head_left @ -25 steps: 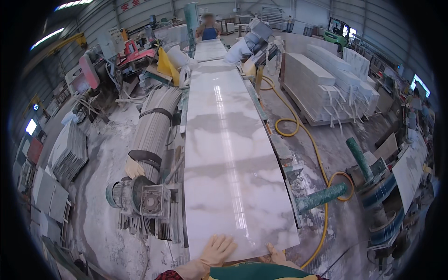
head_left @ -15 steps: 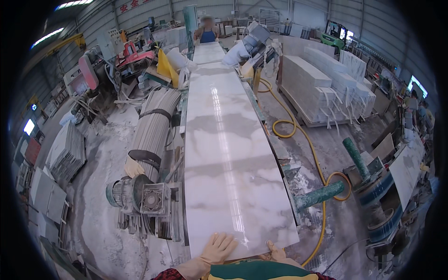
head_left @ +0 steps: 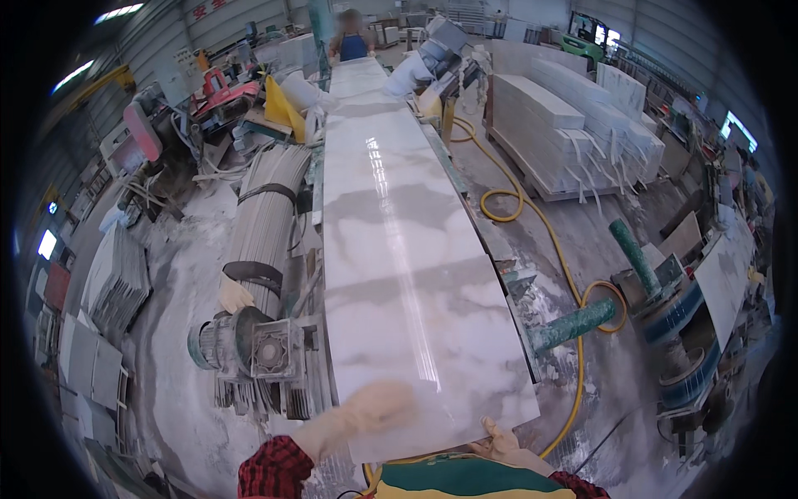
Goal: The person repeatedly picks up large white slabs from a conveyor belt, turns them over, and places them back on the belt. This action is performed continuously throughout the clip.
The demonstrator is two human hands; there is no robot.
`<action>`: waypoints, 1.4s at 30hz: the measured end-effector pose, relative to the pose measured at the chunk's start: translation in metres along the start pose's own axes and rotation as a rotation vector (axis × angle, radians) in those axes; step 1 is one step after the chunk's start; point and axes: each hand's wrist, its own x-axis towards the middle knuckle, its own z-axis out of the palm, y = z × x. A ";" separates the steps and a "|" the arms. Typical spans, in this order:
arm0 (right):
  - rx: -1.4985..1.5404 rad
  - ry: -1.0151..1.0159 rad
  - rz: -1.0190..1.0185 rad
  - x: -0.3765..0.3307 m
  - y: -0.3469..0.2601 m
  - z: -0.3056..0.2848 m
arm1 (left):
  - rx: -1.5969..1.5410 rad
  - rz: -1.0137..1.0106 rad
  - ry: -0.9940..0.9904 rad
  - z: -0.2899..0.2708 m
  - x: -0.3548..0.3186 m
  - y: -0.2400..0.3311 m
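We're in a stone-cutting workshop: a long white marble slab on the line, stacked cut slabs on pallets, a dusty geared motor, yellow hose snaking over slurry-caked floor, metal-walled shed.

The long white grey-veined marble slab was polished smooth and glossy, catching a bright streak of light. The left hand on it wore a pale cloth glove above a red checked fabric sleeve. The grey metal motor housing looked dull and dust-caked. The yellow rubber hose lay matt on the rough, powdery concrete floor.
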 end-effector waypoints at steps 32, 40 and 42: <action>-0.724 0.302 -0.835 -0.100 -0.099 -0.121 | -0.084 -0.709 0.312 -0.196 0.298 0.129; -0.057 0.371 -1.090 -0.219 -0.321 -0.219 | -0.434 -0.504 0.524 -0.023 0.433 0.128; -0.015 0.414 -1.044 -0.244 -0.355 -0.251 | -0.508 -0.511 0.482 0.038 0.459 0.112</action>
